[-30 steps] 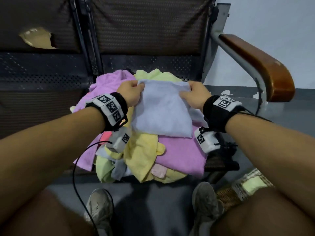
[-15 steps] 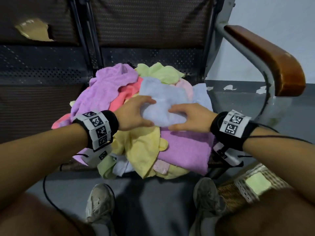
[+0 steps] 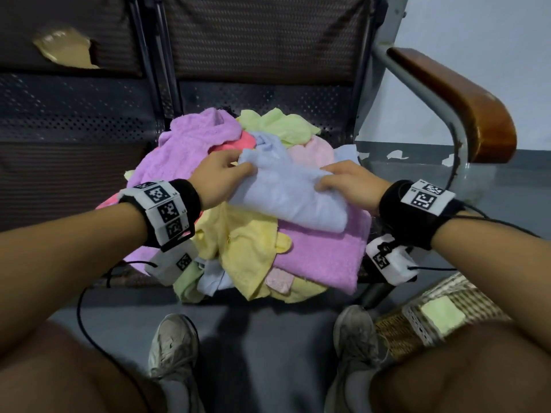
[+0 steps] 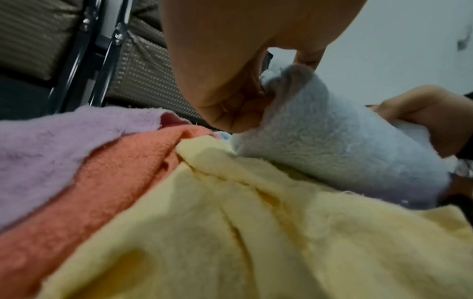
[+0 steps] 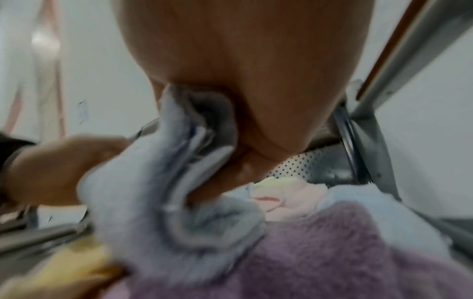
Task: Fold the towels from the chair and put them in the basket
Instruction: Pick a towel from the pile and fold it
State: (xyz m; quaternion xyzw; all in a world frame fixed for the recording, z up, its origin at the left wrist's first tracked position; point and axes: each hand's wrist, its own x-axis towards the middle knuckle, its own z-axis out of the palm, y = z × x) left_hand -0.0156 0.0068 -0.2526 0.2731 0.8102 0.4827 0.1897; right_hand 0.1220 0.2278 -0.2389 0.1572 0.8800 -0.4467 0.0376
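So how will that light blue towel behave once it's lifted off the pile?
Probably floppy: the blue towel bunches and creases where the left hand and right hand pinch it. Likely light, since a finger grip at each end manages it. Its folds may fall open unless both ends stay held, though the fuzzy nap should resist slipping.

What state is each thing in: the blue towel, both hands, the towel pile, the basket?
Light blue towel: folded over, held on the pile.
Left hand: grips the towel's left edge.
Right hand: grips its right edge.
Towel pile: unfolded, heaped on the chair seat.
Wicker basket: on the floor, holding one folded pale green towel.
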